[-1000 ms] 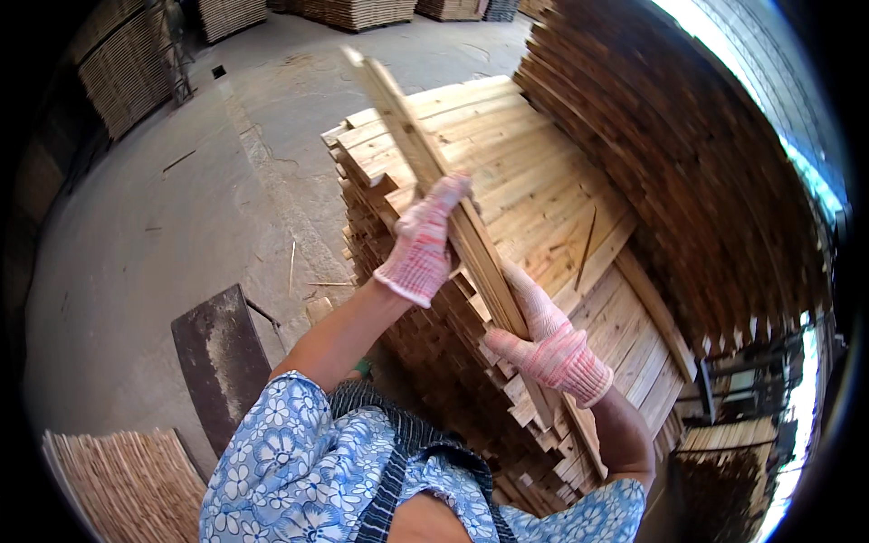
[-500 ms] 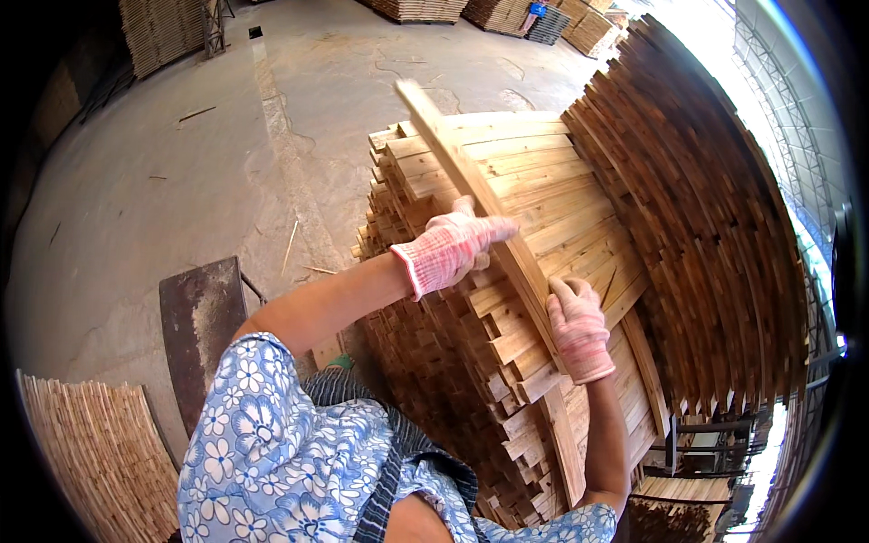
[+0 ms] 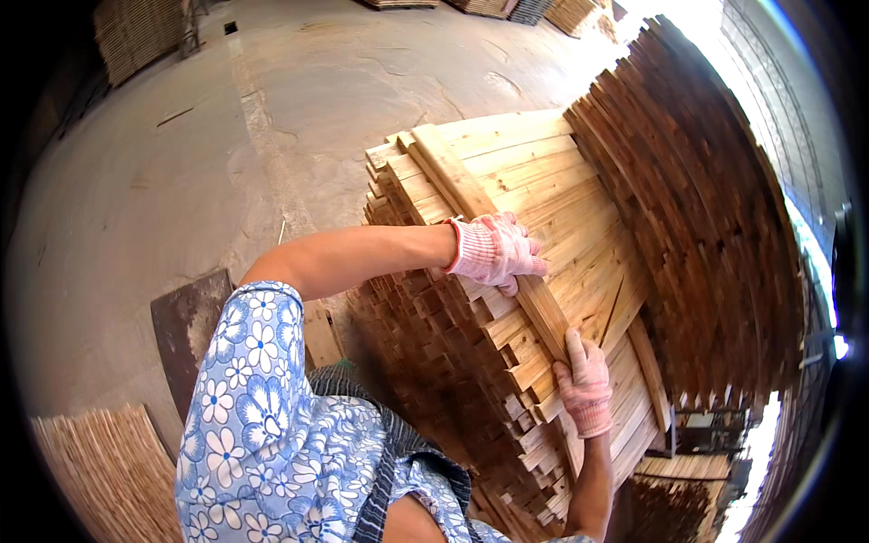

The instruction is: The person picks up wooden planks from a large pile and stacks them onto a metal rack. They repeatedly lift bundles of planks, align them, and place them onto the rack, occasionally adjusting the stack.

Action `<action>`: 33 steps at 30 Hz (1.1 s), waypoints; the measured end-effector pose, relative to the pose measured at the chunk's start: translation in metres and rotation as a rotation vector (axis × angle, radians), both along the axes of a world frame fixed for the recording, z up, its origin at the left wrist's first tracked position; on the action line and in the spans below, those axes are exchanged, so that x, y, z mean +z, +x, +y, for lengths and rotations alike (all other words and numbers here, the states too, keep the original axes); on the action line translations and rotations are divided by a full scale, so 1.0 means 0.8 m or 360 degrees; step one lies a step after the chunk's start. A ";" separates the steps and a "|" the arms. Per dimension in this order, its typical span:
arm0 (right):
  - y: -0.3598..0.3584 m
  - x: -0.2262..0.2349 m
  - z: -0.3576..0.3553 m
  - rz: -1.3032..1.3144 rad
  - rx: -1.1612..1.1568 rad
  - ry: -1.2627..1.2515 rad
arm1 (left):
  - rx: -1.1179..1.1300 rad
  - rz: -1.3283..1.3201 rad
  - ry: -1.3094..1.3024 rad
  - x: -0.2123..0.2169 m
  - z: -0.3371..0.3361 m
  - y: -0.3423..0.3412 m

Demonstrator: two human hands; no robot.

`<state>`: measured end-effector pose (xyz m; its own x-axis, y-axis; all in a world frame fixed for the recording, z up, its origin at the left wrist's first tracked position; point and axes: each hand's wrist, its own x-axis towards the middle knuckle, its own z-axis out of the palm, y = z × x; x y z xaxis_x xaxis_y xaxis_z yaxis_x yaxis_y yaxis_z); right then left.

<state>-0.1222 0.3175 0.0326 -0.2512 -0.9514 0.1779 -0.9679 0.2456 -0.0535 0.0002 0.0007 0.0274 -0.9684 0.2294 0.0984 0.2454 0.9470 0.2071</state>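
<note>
A long wooden board [image 3: 450, 172] lies across the top planks of a big lumber stack [image 3: 543, 185], running from the stack's far edge toward me. My left hand [image 3: 498, 252], in a pink and white knit glove, is closed over the board near its middle, palm down. My right hand [image 3: 586, 385], in a matching glove, grips the board's near end, with the thumb and fingers around its edge. A second strip shows along the board's left side at the far end. The board's underside is hidden.
A tall stack of darker brown boards [image 3: 697, 226] rises close on the right. The lumber stack's left side has uneven, jutting plank ends. On the concrete floor [image 3: 181, 199] at left stands a dark bench [image 3: 186, 326]. More boards [image 3: 104, 471] are piled at lower left.
The board has come down and nearer to me, from raised at an angle to lying along the stack top. Both my hands have moved down with it, the left now palm-down over it.
</note>
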 end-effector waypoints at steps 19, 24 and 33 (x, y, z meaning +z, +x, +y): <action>0.099 -0.029 0.330 0.0270 -0.1829 -0.0188 | -0.0457 0.0443 0.1133 -0.003 0.118 0.049; 0.080 -0.033 0.455 0.0087 -0.1998 0.0406 | -0.1234 0.0128 0.0837 -0.001 0.323 0.018; -0.010 -0.076 0.511 -0.0047 -0.1583 -0.0056 | -0.0611 0.0652 -0.0277 -0.122 0.411 -0.105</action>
<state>-0.1300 0.7265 -0.0280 -0.9364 -0.2996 0.1829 -0.3204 0.9423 -0.0969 -0.0836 0.3294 -0.0702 -0.7036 0.6026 0.3766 0.6048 0.7861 -0.1278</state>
